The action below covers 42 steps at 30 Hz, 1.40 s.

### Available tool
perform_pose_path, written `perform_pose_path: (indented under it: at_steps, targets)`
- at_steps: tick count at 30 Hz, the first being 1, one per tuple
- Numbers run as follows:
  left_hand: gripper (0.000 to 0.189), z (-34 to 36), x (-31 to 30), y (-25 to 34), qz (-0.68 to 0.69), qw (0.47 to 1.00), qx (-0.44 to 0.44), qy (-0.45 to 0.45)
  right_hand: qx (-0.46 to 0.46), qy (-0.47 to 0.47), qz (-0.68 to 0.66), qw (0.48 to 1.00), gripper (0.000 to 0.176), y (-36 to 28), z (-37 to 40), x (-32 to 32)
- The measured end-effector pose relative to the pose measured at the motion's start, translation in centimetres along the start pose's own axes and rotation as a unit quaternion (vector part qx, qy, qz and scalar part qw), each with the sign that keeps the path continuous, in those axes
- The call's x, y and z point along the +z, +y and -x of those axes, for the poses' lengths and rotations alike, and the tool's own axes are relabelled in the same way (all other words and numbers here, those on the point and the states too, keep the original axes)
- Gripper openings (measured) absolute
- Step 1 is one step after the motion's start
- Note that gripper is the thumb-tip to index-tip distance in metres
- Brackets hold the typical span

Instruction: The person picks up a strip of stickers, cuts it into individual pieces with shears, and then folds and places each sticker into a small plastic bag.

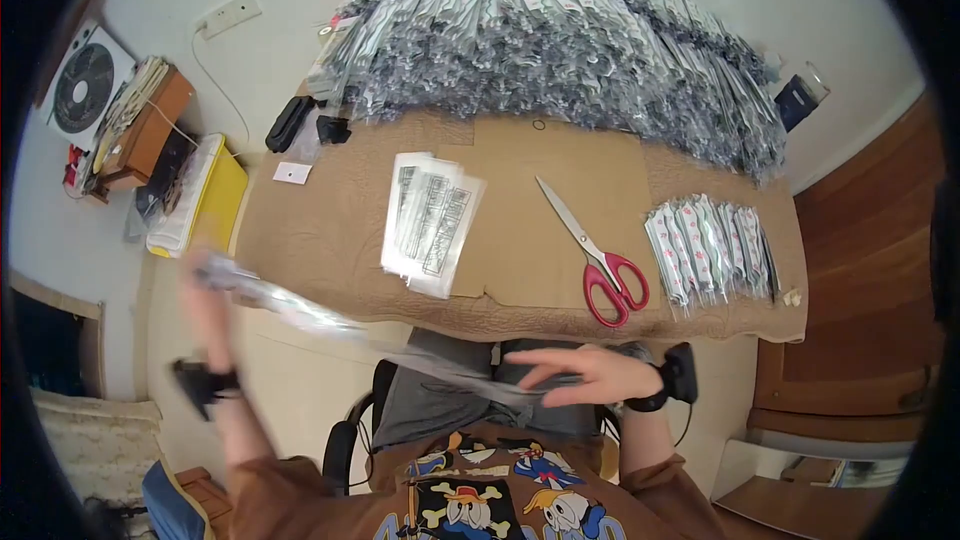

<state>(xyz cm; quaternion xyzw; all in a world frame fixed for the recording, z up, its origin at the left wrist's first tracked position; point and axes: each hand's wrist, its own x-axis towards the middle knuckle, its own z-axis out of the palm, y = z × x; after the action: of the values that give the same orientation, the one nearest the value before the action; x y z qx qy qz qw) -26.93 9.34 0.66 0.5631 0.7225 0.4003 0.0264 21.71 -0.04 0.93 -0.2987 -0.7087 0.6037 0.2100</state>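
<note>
My left hand (pixel 207 305), smeared by motion, is raised off the table's left front corner, closed on one end of a long, shiny clear plastic strip (pixel 310 315). The strip slants down across my lap, and its greyish tail (pixel 455 372) runs toward my right hand (pixel 590 377). That hand is over my right thigh with fingers stretched and apart, fingertips right by the tail. Closest to it on the table are red-handled scissors (pixel 605 280), blades pointing away. Flat clear printed plastic bags (pixel 430 225) lie fanned out left of the scissors.
A big heap of plastic-wrapped packets (pixel 540 50) covers the table's far side. Several wrapped packets (pixel 705 250) lie in a row at the right. A black case (pixel 290 124) sits at the far left, above a small white card (pixel 292 173). A yellow bin (pixel 215 195) stands beyond the left edge.
</note>
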Motion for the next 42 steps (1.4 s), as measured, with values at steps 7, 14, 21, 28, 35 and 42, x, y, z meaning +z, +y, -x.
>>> perform_pose_path:
  at_steps: [7, 14, 21, 28, 35, 42]
  targets:
    - [0.033, -12.8, -26.0, -21.9, -0.109, 0.959, -0.132, 0.224, 0.049, 0.474, 0.257, 0.841, 0.032, 0.5, 3.8, -2.7]
    - [0.042, 3.2, -4.9, 1.2, 0.399, 0.907, -0.122, -0.052, 0.121, 0.423, 0.443, 0.781, 0.031, -0.6, 0.8, -3.0]
    - [0.032, 11.9, 7.2, 17.9, 0.604, 0.778, -0.171, 0.026, 0.003, 0.275, -0.252, 0.928, 0.074, 1.5, 0.0, 4.9]
    - [0.035, 14.0, 10.3, 19.1, 0.558, 0.822, -0.095, 0.06, 0.036, 0.089, -0.275, 0.957, 0.086, 2.3, -1.1, 11.7]
    - [0.034, 16.8, 10.4, 19.2, 0.468, 0.884, 0.0, 0.003, 0.064, 0.123, -0.249, 0.958, 0.069, 1.5, -2.7, 10.9]
    - [0.031, 14.8, 9.5, 19.5, 0.588, 0.788, -0.179, -0.05, 0.155, 0.357, -0.116, 0.914, 0.047, -1.3, -1.3, 8.0]
